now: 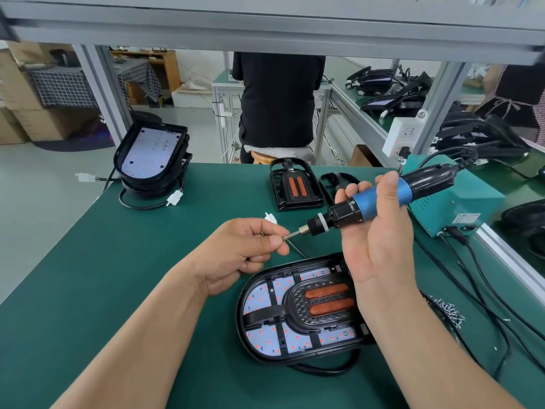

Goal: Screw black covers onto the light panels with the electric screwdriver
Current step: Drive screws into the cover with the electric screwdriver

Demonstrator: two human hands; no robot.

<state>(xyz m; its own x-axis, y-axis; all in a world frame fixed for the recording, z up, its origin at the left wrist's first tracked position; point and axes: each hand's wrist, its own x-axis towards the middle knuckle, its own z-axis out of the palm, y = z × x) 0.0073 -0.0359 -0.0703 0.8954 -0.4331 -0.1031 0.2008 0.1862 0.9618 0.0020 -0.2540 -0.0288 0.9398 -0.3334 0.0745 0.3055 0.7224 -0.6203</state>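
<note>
While a dark green mat (118, 261) covers the workbench, a grey aluminium frame (265, 25) spans overhead, and a workshop floor with stacked cardboard boxes (17, 113) lies beyond. Past the far edge, a person in black clothes (277, 98) sits on a wooden stool (261, 156), back turned.

At the near centre lies the oval light panel (259, 299), a white board dotted with red. A black plastic cover (290, 305) with two orange strips is seated on it, and the right forearm hides the panel's right end. Above the panel, the right hand (374, 240) grips the blue and black electric screwdriver (380, 199), fingers wrapped round the barrel and the bit pointing left. The left hand (244, 249) pinches a small metal piece (285, 238) between thumb and forefinger at the bit's tip.

At the far left, a stack of uncovered panels (153, 154) leans, with a white plug connector (174, 198) beside it. A spare black cover (295, 184) lies at the far centre. To the right are a teal power box (454, 208), a white socket strip (401, 134) on the frame post, trailing black cables (483, 278) and a loose heap of screws (451, 314). The box carries a white label, its print too small to read.
</note>
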